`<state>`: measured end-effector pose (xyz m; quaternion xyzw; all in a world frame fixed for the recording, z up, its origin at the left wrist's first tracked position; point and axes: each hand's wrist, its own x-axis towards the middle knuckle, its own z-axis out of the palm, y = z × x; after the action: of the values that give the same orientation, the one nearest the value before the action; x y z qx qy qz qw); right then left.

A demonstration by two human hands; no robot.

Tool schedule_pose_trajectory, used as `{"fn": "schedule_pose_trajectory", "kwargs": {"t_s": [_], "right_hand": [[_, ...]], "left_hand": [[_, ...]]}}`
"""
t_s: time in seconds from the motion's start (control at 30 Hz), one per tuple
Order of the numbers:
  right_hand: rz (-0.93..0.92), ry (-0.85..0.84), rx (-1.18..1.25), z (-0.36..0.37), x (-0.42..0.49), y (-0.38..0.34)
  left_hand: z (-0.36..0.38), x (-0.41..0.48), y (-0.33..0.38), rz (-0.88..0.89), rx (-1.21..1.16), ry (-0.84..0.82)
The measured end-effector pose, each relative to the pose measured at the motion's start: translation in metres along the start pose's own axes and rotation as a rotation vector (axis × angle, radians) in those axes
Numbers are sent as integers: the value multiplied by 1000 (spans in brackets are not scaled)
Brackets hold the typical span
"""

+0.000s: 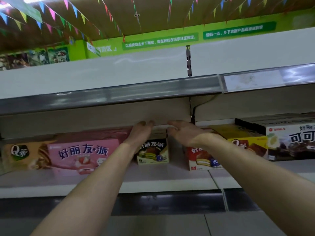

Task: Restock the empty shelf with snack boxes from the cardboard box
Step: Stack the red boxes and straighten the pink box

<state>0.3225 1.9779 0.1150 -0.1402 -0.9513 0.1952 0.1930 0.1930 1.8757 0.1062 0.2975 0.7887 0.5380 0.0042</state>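
Observation:
A small cream-and-green snack box (153, 153) stands on the white middle shelf (153, 178), between a wide pink snack box (81, 152) and a red snack box (201, 159). Both my arms reach into the shelf bay. My left hand (141, 133) lies flat against the small box's upper left corner, fingers straight and pointing inward. My right hand (185, 133) hovers by the box's upper right edge, fingers extended, palm turned left; I cannot tell whether it touches. Neither hand curls around anything. The cardboard box is out of view.
A brown Q-branded box (22, 156) sits far left, a yellow box (247, 140) and a white cocoa box (289, 142) at right. The upper shelf (119, 92) hangs just above my hands and holds nothing visible. Dark price rails front both shelves.

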Motion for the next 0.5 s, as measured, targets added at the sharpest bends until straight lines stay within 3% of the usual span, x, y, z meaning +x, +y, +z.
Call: {"fn": "schedule_pose_trajectory", "kwargs": {"t_s": [0.2,0.33,0.4,0.5], "right_hand": [[-66,-129,-183,21,23,-3],[-125,-148,-390,32,33,-2],[-138,-156,-433,38,41,2],[-161,-143,-488,42,47,6]], "left_hand": [[-7,25,-7,-218,-81,-46],[-1,76,-47,-366,-234,-63],[-3,64,-41,-409,-365,-85],[-1,62,-44,-439,-378,-113]]}}
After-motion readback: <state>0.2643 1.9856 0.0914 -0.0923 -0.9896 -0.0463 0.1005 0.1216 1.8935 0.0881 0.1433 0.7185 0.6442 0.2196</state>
